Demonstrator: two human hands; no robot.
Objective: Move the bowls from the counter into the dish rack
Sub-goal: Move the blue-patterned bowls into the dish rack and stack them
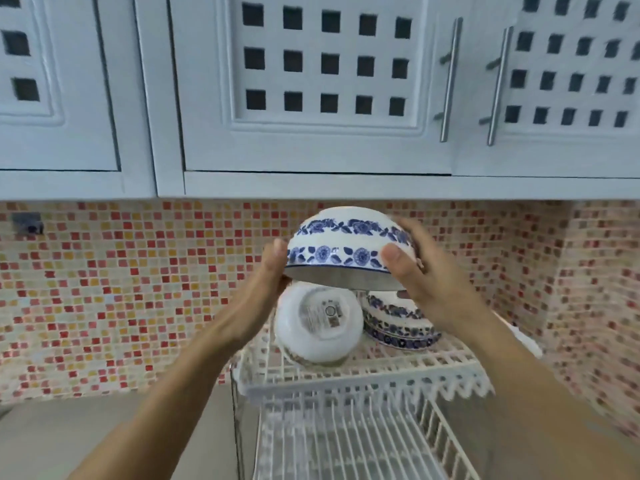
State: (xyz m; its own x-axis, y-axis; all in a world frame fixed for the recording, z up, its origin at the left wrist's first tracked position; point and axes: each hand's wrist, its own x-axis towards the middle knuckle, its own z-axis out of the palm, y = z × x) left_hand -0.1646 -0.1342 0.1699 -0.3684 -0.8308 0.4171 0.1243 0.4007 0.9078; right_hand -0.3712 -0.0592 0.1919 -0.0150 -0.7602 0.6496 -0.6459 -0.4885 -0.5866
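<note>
Mosaic backsplash behind, blue-patterned bowl gripped upside-down by left hand and right hand, held above dish rack, white bowl and patterned stack directly beneath.

left hand: raised, thumb up, clasping left rim of the upturned bowl | right hand: raised, thumb on bowl's right side, fingers wrapped behind | both forearms bare, converging upward toward bowl

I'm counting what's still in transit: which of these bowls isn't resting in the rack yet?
The blue-flowered bowl held upside down between the left hand and right hand. The white bowl and the stacked patterned bowls already sit on the dish rack.
</note>
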